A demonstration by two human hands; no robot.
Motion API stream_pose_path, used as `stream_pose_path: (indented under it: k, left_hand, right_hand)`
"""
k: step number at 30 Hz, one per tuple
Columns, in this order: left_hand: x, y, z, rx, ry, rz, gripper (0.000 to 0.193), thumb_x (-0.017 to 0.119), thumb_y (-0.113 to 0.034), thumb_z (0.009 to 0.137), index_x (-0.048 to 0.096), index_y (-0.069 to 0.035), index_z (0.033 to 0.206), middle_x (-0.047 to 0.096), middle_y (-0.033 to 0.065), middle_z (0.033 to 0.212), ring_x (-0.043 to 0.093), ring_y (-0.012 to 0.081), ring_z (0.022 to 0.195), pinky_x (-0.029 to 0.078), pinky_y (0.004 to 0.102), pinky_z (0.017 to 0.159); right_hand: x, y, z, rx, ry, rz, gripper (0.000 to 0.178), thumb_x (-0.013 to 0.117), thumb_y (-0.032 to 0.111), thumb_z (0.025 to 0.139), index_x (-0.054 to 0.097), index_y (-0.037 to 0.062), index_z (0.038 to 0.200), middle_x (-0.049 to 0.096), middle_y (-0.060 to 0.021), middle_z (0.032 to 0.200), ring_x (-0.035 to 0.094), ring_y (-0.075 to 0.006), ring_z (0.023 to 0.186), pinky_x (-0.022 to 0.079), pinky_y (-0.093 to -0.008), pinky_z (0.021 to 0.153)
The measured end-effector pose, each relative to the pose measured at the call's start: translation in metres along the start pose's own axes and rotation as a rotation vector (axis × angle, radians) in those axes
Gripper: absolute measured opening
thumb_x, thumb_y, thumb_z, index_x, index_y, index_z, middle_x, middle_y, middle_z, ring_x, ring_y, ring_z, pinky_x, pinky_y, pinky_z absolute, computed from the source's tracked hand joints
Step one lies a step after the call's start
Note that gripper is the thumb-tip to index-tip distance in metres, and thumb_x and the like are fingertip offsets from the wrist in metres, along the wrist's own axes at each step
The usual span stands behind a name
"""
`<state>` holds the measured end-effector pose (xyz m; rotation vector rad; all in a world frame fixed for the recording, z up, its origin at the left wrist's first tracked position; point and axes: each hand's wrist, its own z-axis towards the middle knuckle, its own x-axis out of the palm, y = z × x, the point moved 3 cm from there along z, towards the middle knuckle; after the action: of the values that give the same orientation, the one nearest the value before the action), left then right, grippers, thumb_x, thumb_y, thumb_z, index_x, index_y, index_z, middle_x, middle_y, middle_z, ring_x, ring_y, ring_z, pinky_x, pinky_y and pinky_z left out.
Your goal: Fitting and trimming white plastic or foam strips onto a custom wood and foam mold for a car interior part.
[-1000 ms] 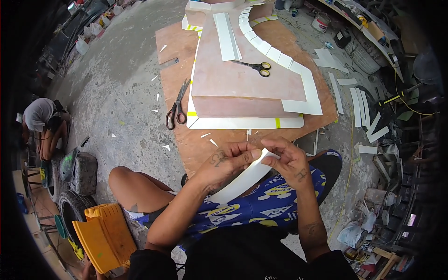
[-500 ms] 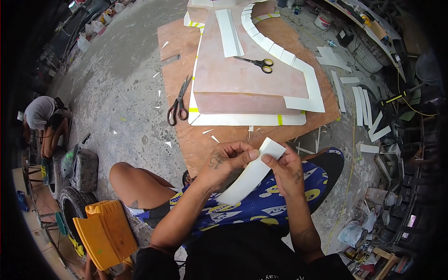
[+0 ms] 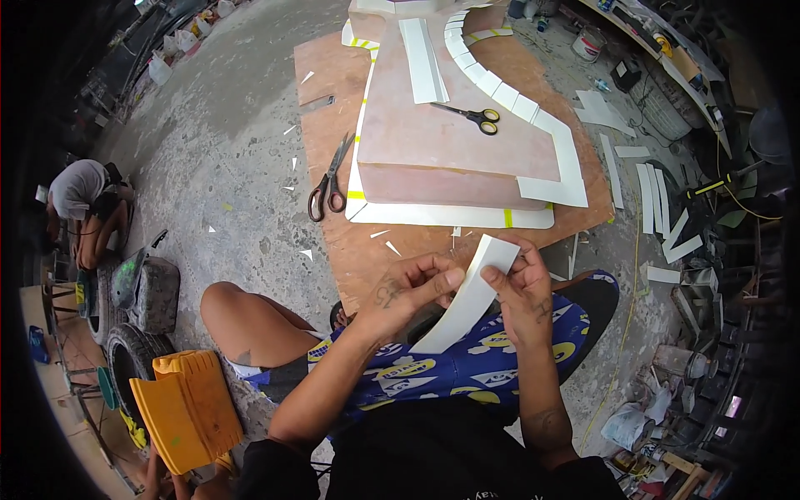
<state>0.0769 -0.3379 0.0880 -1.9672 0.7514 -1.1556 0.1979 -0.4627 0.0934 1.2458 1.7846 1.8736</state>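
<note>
A white, slightly curved strip of card-like sheet (image 3: 463, 305) slants above my lap. My left hand (image 3: 410, 290) pinches its left edge between thumb and bent fingers. With the thumb on its face, my right hand (image 3: 525, 293) grips the strip near its upper end; some of those fingers are hidden behind it. Beyond my hands lies a large pinkish form (image 3: 450, 150) bordered with white sheet pieces and yellow tape. Small scissors with black and yellow handles (image 3: 487, 122) and two long white strips (image 3: 422, 62) rest on top. Larger dark-handled scissors (image 3: 331, 190) lie left of the form.
The form stands on a brown board (image 3: 321, 133) scattered with white offcuts. More white strips (image 3: 648, 198) lie on the concrete floor at right. A yellow plastic piece (image 3: 190, 412) and a tyre (image 3: 137, 367) are at lower left. Another person (image 3: 83, 196) crouches at far left.
Both hands have moved slightly up and right with the strip, whose lower end was blurred and is now sharper. The whole view has shifted a little.
</note>
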Motion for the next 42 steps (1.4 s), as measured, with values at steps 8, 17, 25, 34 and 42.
stream_pose_path:
  k: [8,17,25,34,42]
  left_hand:
    - [-0.004,-0.004,-0.005,0.045,0.005,0.194,0.020,0.066,-0.021,0.093,0.067,-0.001,0.095,0.064,-0.0001,0.083,0.056,0.0063,0.073,0.046,0.0214,0.070]
    - [0.002,0.007,-0.005,-0.157,0.212,-0.172,0.022,0.063,-0.023,0.095,0.066,-0.002,0.101,0.063,-0.0006,0.084,0.056,0.0064,0.077,0.046,0.0212,0.072]
    - [-0.001,0.007,-0.009,-0.003,0.051,0.170,0.019,0.067,-0.019,0.092,0.067,-0.002,0.100,0.067,0.0016,0.085,0.058,0.0075,0.076,0.047,0.0213,0.071]
    - [-0.010,0.015,-0.011,-0.165,0.133,-0.050,0.020,0.069,-0.020,0.091,0.068,-0.002,0.099,0.066,0.0011,0.083,0.056,0.0064,0.071,0.046,0.0204,0.065]
    - [-0.007,0.014,-0.009,-0.136,0.140,-0.189,0.020,0.069,-0.019,0.091,0.067,-0.002,0.100,0.066,0.0023,0.087,0.058,0.0074,0.076,0.048,0.0207,0.069]
  right_hand:
    - [-0.003,-0.010,-0.014,0.093,0.028,-0.011,0.049,0.080,0.014,0.080,0.055,-0.0018,0.119,0.066,-0.0113,0.106,0.063,-0.0163,0.098,0.051,-0.0290,0.087]
    - [-0.005,-0.023,-0.024,0.245,0.139,0.134,0.025,0.074,0.008,0.085,0.065,-0.0024,0.105,0.068,-0.0087,0.097,0.064,-0.0130,0.087,0.052,-0.0266,0.080]
    - [-0.010,-0.019,-0.017,0.200,0.027,0.003,0.028,0.077,0.011,0.083,0.065,-0.0030,0.105,0.069,-0.0089,0.097,0.065,-0.0132,0.087,0.052,-0.0261,0.079]
    - [-0.016,-0.025,-0.024,0.270,0.238,-0.061,0.027,0.079,0.005,0.079,0.067,-0.0020,0.102,0.070,-0.0084,0.094,0.065,-0.0136,0.085,0.053,-0.0285,0.081]
    - [-0.015,-0.026,-0.017,0.262,0.172,0.008,0.027,0.079,0.004,0.079,0.067,-0.0017,0.102,0.070,-0.0087,0.095,0.066,-0.0143,0.085,0.054,-0.0289,0.079]
